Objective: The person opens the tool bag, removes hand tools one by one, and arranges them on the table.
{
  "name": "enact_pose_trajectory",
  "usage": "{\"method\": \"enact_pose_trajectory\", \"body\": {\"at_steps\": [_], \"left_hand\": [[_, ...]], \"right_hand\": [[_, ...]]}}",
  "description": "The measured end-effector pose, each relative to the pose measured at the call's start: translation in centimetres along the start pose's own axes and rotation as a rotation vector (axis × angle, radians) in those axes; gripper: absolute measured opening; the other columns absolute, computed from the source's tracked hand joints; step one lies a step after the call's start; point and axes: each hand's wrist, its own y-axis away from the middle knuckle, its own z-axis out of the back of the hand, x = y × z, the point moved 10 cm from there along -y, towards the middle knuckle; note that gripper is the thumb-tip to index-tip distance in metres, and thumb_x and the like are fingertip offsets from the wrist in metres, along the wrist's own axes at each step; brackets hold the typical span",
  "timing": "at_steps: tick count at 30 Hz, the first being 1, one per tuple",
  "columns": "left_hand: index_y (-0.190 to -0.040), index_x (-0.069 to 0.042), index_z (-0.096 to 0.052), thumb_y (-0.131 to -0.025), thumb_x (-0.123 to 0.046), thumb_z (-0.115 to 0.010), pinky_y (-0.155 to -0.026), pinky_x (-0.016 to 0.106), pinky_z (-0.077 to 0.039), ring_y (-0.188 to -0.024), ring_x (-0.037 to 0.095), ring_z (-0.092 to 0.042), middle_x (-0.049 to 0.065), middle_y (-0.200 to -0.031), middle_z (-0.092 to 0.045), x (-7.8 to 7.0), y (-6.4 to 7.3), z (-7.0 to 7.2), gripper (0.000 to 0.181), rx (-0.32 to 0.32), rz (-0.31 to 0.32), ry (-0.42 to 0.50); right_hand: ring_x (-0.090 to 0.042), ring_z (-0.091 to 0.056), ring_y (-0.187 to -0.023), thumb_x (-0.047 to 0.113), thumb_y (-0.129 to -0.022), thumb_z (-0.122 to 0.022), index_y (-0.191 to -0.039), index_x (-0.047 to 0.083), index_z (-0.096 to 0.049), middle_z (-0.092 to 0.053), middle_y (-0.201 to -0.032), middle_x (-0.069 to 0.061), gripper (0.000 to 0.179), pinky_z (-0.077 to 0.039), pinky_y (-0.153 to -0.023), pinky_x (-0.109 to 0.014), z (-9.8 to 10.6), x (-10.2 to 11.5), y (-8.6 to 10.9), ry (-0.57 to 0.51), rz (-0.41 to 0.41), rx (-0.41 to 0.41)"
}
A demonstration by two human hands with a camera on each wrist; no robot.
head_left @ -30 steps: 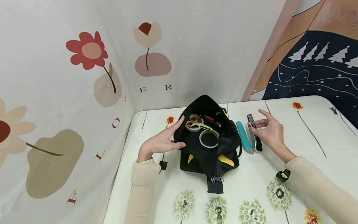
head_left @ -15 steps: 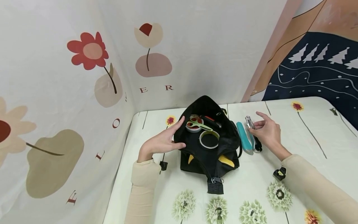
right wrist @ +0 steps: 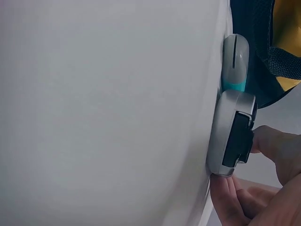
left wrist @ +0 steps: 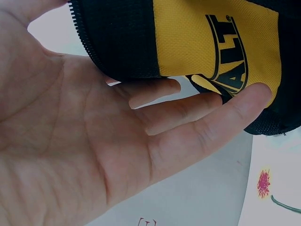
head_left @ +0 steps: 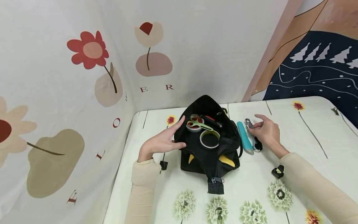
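A black and yellow tool bag (head_left: 195,161) stands with its mouth wide. My left hand (head_left: 163,141) holds its left rim, the thumb at the front edge. In the left wrist view the fingers (left wrist: 188,136) reach along the yellow outer side. Inside lie green-handled scissors (head_left: 205,127), a white-rimmed tape roll (head_left: 209,146) and a red and black tool (head_left: 213,121). Right of the bag, my right hand (head_left: 267,132) pinches a silver and black utility knife (right wrist: 223,136) between thumb and fingertips, close over the table. A teal utility knife (head_left: 244,137) lies alongside it.
A floral cloth covers the table (head_left: 305,137), which meets a printed wall hanging (head_left: 207,56) at the back. Another printed hanging (head_left: 84,109) rises on the left. The bag's zipper flap (head_left: 215,185) points toward me.
My right hand has moved slightly left, and the far end of the silver and black utility knife has come down and nearer. The left hand and the bag stay in place.
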Motion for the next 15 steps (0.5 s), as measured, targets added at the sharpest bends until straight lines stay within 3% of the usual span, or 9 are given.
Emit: {"method": "enact_pose_trajectory", "body": {"at_steps": [15], "left_hand": [[-0.180,-0.013,-0.001,-0.105,-0.016,-0.074,-0.136,0.057,-0.016,-0.172,0.030,-0.007,0.008,-0.187,-0.003,0.06,0.05,0.00,0.104,0.001,0.005,-0.004]], "right_hand": [[-0.040,-0.076,-0.084,0.009,-0.090,-0.091,-0.149,-0.012,-0.059,-0.080,-0.101,-0.026,0.070,-0.046,-0.074,-0.037,-0.46,-0.40,0.10,-0.007,-0.048,0.029]]}}
